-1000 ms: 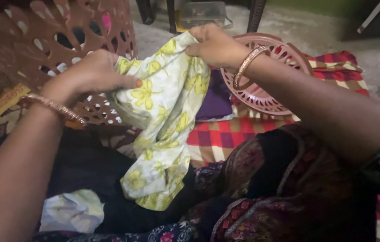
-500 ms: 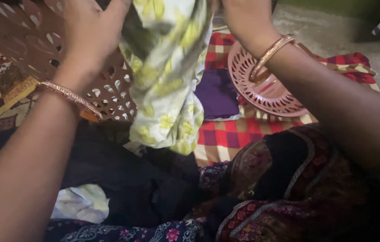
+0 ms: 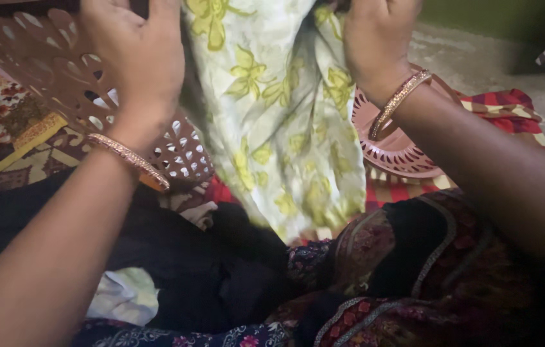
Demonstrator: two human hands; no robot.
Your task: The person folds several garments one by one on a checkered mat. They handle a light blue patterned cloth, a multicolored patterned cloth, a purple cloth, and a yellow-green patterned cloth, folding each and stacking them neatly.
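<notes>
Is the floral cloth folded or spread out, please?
Spread: the floral cloth hangs open between the left hand and right hand.

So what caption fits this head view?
Both hands, left and right, hold up a yellow-flowered cloth beside a brown perforated basket.

Brown basket (image 3: 41, 71) blocks left; pink lid (image 3: 407, 151) crowds right.

Cloth (image 3: 279, 115) between basket (image 3: 47, 71) and lid (image 3: 394, 154)
</notes>
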